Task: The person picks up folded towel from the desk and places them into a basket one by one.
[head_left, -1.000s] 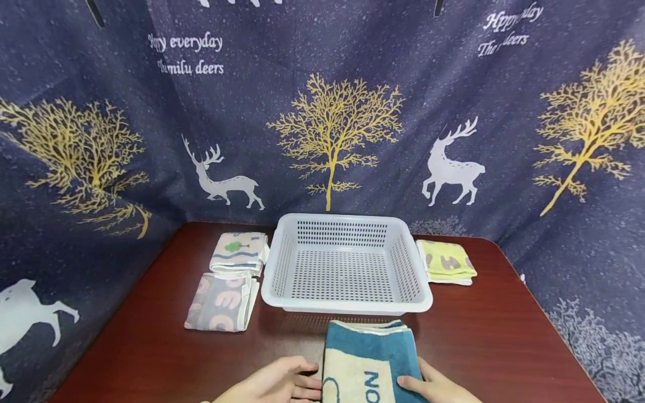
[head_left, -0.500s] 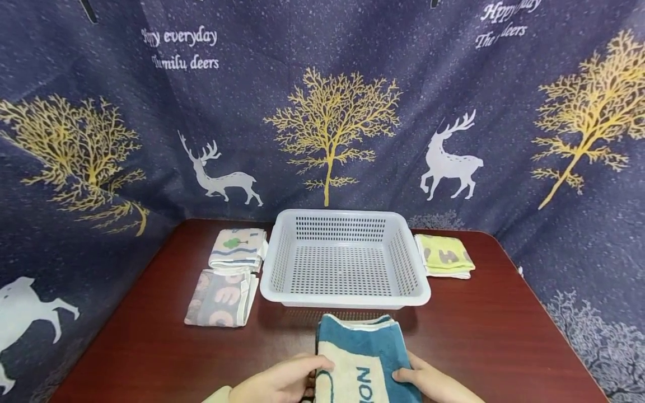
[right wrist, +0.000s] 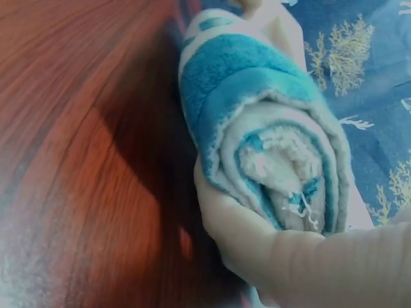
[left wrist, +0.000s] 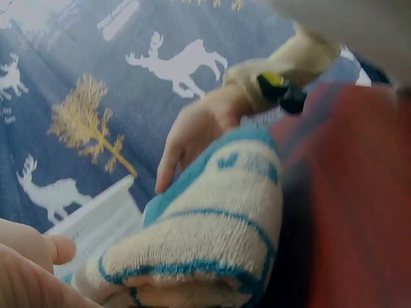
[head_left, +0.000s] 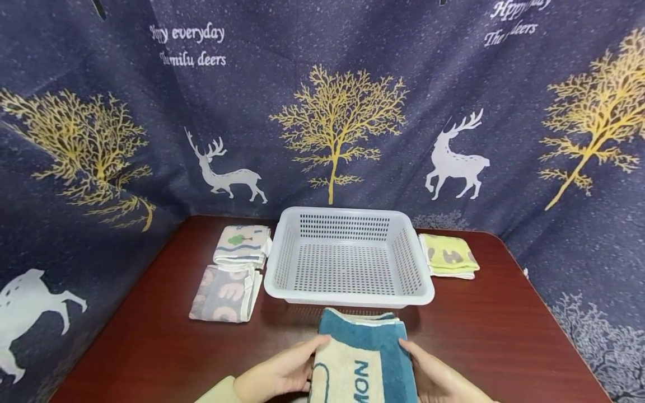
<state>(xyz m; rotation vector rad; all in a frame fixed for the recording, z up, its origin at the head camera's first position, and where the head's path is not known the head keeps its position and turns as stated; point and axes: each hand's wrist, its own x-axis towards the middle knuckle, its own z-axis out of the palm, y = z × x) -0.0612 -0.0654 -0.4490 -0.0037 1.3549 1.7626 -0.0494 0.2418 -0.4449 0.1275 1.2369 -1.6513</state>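
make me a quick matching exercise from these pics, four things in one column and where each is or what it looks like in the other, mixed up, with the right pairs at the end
Things:
1. blue-and-cream towel
2. yellow towel
3. grey-and-pink towel
4. basket

Places and looks:
A. to the left of the basket
B. pale, with slotted walls
C. held by the left hand and the right hand
D. to the right of the basket

Right pairs: 1-C, 2-D, 3-A, 4-B
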